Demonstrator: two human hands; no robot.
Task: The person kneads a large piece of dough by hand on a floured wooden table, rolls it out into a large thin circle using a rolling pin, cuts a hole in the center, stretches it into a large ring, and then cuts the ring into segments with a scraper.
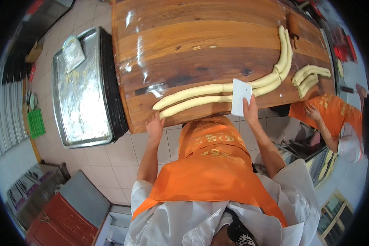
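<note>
Two long, pale ropes of dough lie side by side across the wooden table, then bend away toward its far right. Around the left end of the near dough rope (197, 103) are the fingers of my left hand (154, 128), at the table's front edge. The far dough rope (188, 92) runs just beyond it. My right hand (251, 110) grips a white dough scraper (242, 95), which stands over both ropes and hides a short stretch of them. Shorter dough pieces (309, 78) rest in a small group to the right.
The wooden table (172, 37) has flour smears on its left part. A rolling pin (293, 26) lies at the far right. Left of the table, stacked metal trays (84, 110) carry a plastic bag (73, 53). Another person in an orange apron (332, 117) is at the right.
</note>
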